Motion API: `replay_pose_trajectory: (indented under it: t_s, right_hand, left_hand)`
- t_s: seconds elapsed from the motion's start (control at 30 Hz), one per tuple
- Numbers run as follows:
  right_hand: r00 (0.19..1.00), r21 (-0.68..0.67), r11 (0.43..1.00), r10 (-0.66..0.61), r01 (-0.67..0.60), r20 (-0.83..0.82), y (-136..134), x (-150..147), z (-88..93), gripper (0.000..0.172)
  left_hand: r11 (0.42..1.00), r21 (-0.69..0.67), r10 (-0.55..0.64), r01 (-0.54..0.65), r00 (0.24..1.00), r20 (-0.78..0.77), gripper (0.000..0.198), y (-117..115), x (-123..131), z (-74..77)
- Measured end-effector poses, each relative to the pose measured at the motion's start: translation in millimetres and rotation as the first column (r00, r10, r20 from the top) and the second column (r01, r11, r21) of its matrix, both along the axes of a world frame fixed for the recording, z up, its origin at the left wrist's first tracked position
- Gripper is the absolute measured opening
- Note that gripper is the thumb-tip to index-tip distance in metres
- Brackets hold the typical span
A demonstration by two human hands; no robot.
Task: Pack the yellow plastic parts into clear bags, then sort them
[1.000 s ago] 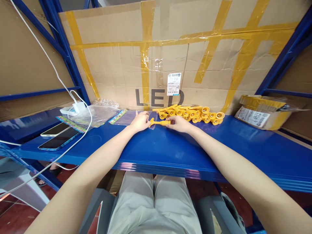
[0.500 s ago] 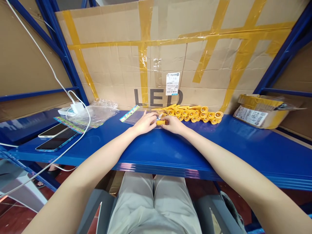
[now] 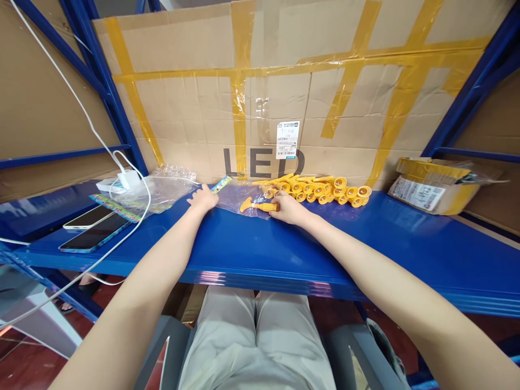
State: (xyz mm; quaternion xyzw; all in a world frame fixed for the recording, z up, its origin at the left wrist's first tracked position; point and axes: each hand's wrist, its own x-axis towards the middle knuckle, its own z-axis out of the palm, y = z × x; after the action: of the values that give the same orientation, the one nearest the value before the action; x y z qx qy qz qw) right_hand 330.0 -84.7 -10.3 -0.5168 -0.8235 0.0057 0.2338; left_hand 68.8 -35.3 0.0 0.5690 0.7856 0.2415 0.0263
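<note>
My right hand (image 3: 287, 208) is closed around the brownish end of a small yellow hammer-shaped piece (image 3: 262, 207). Its T-shaped head points left, and it lies over or inside a clear plastic bag (image 3: 235, 199); I cannot tell which. At the bag's left end, my left hand (image 3: 202, 199) grips the edge by a colourful printed header strip (image 3: 221, 184), partly covering it. Just behind my right hand, a stack of yellow pieces with round cup-like ends (image 3: 320, 189) lies against the cardboard.
More clear bags with printed strips (image 3: 162, 189) lie at the left, near a white charger (image 3: 128, 180) and its cable. Two phones (image 3: 95, 233) rest in front. An open carton (image 3: 430, 187) stands at the right. Behind the blue shelf (image 3: 252, 249) rises a large taped cardboard sheet (image 3: 182, 119).
My left hand has moved left, from the yellow piece to the bag's printed end. The hammer-shaped piece, mostly covered before, now shows in full length. My right hand has barely moved.
</note>
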Motion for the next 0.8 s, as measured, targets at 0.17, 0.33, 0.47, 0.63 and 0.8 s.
replay_pose_trajectory:
  t_s: [0.17, 0.33, 0.47, 0.63, 0.8]
  right_hand:
    - [0.993, 0.072, 0.997, -0.045, 0.038, 0.107, -12, -4, 10.1, 0.017]
    - [0.998, 0.083, 0.996, 0.013, -0.018, 0.058, -14, -5, 13.5, 0.020]
    - [0.998, 0.028, 0.999, -0.023, 0.024, -0.051, -11, -5, 10.9, 0.019]
    - [0.979, -0.080, 0.990, -0.125, 0.113, -0.161, -15, -5, 14.9, 0.013]
    - [0.934, -0.133, 0.990, -0.087, 0.043, -0.345, -17, -3, 16.8, 0.017]
  left_hand:
    - [0.995, -0.016, -0.101, 0.102, 0.991, 0.093, 0.048, 13, -17, -5.9]
    - [0.969, 0.156, -0.221, 0.191, 0.953, 0.205, 0.053, 16, -12, -9.3]
    - [0.957, 0.187, -0.284, 0.220, 0.834, 0.473, 0.055, 9, -4, -3.3]
    - [0.945, 0.129, -0.283, 0.302, 0.551, 0.785, 0.038, -7, 12, 9.2]
    - [0.918, 0.085, -0.246, 0.388, 0.389, 0.888, 0.034, -15, 23, 9.6]
